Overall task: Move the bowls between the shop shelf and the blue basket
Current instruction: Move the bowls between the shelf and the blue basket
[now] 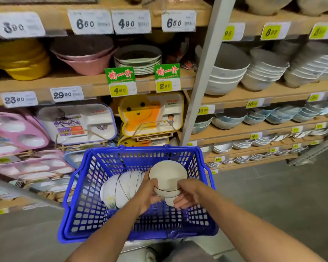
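Your left hand (150, 194) and right hand (187, 193) curl their fingers round a few bowls (168, 176), held over the basket (80, 237); a second stack (121, 188) lies on its side inside; mid-transfer, I'd say, direction unclear; next, keep both grips even.

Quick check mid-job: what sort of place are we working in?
Most likely a homeware shop aisle: price tags along the wooden shelves, stacked bowls on display, and a blue basket over which the left hand and right hand grip white bowls.
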`<state>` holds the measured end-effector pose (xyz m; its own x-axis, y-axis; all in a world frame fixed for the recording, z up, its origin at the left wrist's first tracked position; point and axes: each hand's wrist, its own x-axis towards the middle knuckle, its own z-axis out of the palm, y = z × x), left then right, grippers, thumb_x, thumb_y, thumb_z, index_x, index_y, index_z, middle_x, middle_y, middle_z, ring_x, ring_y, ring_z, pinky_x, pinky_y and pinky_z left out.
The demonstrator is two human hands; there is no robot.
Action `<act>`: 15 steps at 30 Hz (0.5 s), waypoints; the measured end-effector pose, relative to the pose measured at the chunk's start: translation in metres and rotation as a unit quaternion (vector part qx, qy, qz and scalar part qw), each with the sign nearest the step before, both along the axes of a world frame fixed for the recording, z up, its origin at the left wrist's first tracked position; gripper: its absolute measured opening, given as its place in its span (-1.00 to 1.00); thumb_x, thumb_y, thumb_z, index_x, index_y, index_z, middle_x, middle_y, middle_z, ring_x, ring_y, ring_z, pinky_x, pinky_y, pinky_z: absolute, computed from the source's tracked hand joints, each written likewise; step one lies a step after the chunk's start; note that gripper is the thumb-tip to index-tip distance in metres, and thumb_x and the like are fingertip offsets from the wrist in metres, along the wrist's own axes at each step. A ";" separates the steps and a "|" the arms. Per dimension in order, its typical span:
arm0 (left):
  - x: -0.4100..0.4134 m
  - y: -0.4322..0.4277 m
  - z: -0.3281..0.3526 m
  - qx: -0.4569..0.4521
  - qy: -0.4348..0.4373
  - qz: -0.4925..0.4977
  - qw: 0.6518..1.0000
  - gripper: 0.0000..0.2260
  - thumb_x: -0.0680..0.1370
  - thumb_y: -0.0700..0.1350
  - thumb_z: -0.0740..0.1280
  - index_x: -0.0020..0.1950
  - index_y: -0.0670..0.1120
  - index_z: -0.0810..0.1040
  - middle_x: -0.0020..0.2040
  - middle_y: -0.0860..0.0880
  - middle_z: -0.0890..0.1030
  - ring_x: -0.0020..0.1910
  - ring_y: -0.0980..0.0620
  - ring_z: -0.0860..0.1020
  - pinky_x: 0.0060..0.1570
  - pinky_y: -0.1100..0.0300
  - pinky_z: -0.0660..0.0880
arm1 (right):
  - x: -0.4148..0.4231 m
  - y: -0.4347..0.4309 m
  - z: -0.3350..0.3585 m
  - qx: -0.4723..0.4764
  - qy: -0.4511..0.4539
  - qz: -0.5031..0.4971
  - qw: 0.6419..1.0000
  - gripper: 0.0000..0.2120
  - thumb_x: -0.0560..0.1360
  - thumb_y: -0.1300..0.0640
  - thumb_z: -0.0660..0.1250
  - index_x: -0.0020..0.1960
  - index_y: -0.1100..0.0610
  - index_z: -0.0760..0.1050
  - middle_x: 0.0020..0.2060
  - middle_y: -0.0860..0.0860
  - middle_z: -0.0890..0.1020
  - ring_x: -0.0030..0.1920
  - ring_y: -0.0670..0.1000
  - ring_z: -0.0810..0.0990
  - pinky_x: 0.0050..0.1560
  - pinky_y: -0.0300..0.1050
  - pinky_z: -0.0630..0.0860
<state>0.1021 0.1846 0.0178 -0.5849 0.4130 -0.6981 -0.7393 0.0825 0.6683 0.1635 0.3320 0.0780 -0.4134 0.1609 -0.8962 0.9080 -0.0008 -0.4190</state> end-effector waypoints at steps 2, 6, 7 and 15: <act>-0.004 -0.001 0.017 0.021 0.012 0.032 0.999 -0.49 0.47 -0.29 0.15 0.32 0.16 0.39 0.22 -0.07 0.51 0.14 -0.19 0.50 -0.07 -0.08 0.61 | -0.003 0.000 0.020 0.000 0.030 0.009 1.000 -0.75 0.59 0.10 0.13 -0.04 0.27 0.47 -0.38 0.15 0.68 -0.40 0.06 0.68 -0.27 -0.08 0.62; -0.012 -0.001 0.058 0.043 0.059 0.071 0.995 -0.58 0.47 -0.25 0.14 0.22 0.15 0.44 0.11 -0.04 0.54 0.04 -0.14 0.52 -0.14 -0.10 0.62 | 0.000 0.000 0.059 0.004 0.085 0.028 0.996 -0.71 0.56 0.03 0.14 -0.12 0.23 0.48 -0.26 0.21 0.70 -0.31 0.11 0.69 -0.32 -0.15 0.58; -0.015 -0.002 0.069 0.047 0.070 0.073 0.994 -0.59 0.46 -0.24 0.14 0.20 0.17 0.44 0.12 -0.04 0.54 0.06 -0.15 0.52 -0.12 -0.13 0.62 | 0.003 0.003 0.068 0.012 0.109 0.029 0.994 -0.67 0.58 -0.01 0.14 -0.12 0.23 0.49 -0.26 0.21 0.69 -0.33 0.11 0.67 -0.34 -0.17 0.55; -0.019 0.009 0.167 0.055 0.159 0.093 0.981 -0.69 0.46 -0.15 0.13 0.10 0.12 0.52 0.10 -0.02 0.61 0.05 -0.09 0.55 -0.28 0.02 0.60 | -0.001 0.025 0.121 0.050 0.366 -0.081 0.926 -0.64 0.59 -0.19 0.14 0.30 -0.04 0.37 0.16 -0.04 0.56 0.14 0.02 0.57 0.14 0.05 0.55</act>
<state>0.0834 0.1936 0.1846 -0.8385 0.3402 -0.4256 -0.4874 -0.1193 0.8650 0.1625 0.3573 0.1990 -0.8677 0.3408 -0.3620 0.3711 -0.0406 -0.9277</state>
